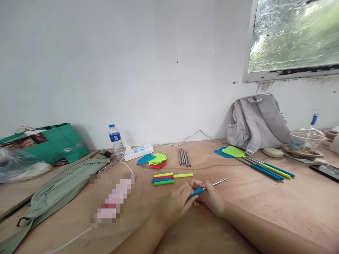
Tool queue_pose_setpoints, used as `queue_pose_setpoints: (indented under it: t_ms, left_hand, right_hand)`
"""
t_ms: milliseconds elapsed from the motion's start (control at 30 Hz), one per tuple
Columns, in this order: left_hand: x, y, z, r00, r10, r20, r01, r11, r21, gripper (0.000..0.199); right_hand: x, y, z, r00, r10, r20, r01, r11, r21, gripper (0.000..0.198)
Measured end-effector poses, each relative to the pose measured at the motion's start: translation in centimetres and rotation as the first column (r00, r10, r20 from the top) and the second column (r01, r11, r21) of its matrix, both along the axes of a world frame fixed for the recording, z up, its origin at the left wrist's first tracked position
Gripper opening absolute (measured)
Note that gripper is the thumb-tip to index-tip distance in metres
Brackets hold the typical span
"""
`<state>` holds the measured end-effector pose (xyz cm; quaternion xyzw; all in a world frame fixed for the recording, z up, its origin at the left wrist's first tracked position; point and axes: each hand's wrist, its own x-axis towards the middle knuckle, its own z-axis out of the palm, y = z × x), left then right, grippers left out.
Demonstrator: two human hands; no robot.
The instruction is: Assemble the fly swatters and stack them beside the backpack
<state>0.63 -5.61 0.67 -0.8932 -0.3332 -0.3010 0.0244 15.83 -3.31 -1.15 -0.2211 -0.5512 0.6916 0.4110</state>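
Above the front of the table, my left hand [180, 197] is closed around a blue plastic handle [196, 192]. My right hand [213, 200] grips the same piece where a thin metal rod [220, 181] comes out of the handle and points right. Just beyond my hands lie loose handles: a yellow one [183, 175] and a small group in yellow, red, blue and green [164, 182]. Farther back are several metal tubes [184, 157] side by side. Left of them is a pile of flat fly swatter heads [157, 159] in blue, yellow-green and red.
Whole fly swatters [261, 167] lie at the right, before a grey backpack [256, 123]. A power strip [139, 151] and water bottle [116, 139] stand against the wall. A green cloth bag [63, 187] and a pixelated pinkish object [113, 199] are at the left; a phone [325, 172] is far right.
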Motion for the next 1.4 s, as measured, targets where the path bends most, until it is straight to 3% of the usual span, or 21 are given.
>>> queue_pose_setpoints:
  t_ms: [300, 467, 500, 567, 600, 667, 733, 967, 1133, 1400]
  left_hand:
    - [0.7, -0.2, -0.3, 0.999, 0.025, 0.024, -0.024, 0.999, -0.027, 0.017]
    - [0.3, -0.1, 1.0, 0.978, -0.119, 0.174, 0.096, 0.987, 0.132, 0.013]
    - [-0.2, 0.3, 1.2, 0.955, -0.143, 0.260, 0.097, 0.979, 0.180, 0.015]
    - [-1.6, 1.8, 1.3, 0.844, -0.091, 0.529, -0.051, 0.968, 0.247, 0.015]
    - [-2.4, 2.7, 1.1, 0.754, -0.023, 0.656, -0.170, 0.958, 0.229, 0.011]
    - [-4.2, 5.0, 0.5, 0.566, 0.189, 0.803, -0.401, 0.914, 0.068, 0.007]
    - [-6.0, 7.1, -0.3, 0.475, 0.471, 0.743, -0.573, 0.807, -0.145, 0.007]
    - [-9.7, 11.1, -2.8, 0.476, 0.734, 0.484, -0.671, 0.659, -0.339, 0.033]
    - [-10.8, 12.9, -3.1, 0.467, 0.832, 0.298, -0.741, 0.553, -0.382, 0.036]
    - [-11.6, 15.1, -3.2, 0.484, 0.864, 0.137, -0.794, 0.499, -0.348, 0.032]
  right_hand:
    - [-0.2, -0.8, 0.9, 0.998, -0.013, -0.064, 0.008, 0.997, -0.080, 0.026]
    - [-0.1, -1.1, 1.5, 0.958, -0.052, -0.283, -0.021, 0.969, -0.247, 0.027]
    - [0.0, -0.9, 1.4, 0.945, -0.083, -0.317, -0.014, 0.956, -0.292, 0.029]
    - [0.4, -0.3, 1.1, 0.924, -0.156, -0.349, 0.017, 0.928, -0.372, 0.031]
    - [0.7, 0.1, 0.9, 0.916, -0.194, -0.352, 0.038, 0.913, -0.405, 0.031]
    - [1.2, 0.9, 0.5, 0.905, -0.252, -0.344, 0.079, 0.891, -0.447, 0.031]
    - [1.5, 1.4, 0.2, 0.903, -0.286, -0.321, 0.116, 0.881, -0.459, 0.032]
    - [1.3, 1.3, 0.1, 0.920, -0.281, -0.274, 0.134, 0.881, -0.454, 0.032]
    - [1.3, 1.2, 0.0, 0.928, -0.264, -0.263, 0.125, 0.886, -0.447, 0.032]
    - [1.3, 1.3, 0.1, 0.928, -0.268, -0.259, 0.126, 0.880, -0.457, 0.033]
